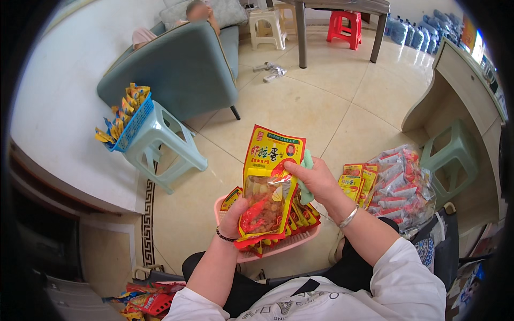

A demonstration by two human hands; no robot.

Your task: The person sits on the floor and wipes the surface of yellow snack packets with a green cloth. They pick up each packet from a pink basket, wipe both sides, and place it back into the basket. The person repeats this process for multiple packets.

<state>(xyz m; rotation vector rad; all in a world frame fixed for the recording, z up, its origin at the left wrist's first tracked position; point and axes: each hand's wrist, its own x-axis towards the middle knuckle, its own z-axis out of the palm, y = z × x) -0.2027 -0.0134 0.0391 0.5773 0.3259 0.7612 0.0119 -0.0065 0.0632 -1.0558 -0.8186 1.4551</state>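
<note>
A yellow and red food packet with a see-through window is held upright before me, above a pink plastic basket. My left hand grips its lower left edge, with the thumb on the front. At the packet's upper right, my right hand pinches the edge and also holds a folded green cloth. More packets of the same colours stand in a row in the basket, partly hidden behind the held one. To the right, several such packets lie beside a large clear plastic bag of packets.
A pale green stool at the left bears a blue basket of packets. Behind it, a person is on a blue-grey sofa. Another green stool stands under the desk at right. Red packets lie at lower left.
</note>
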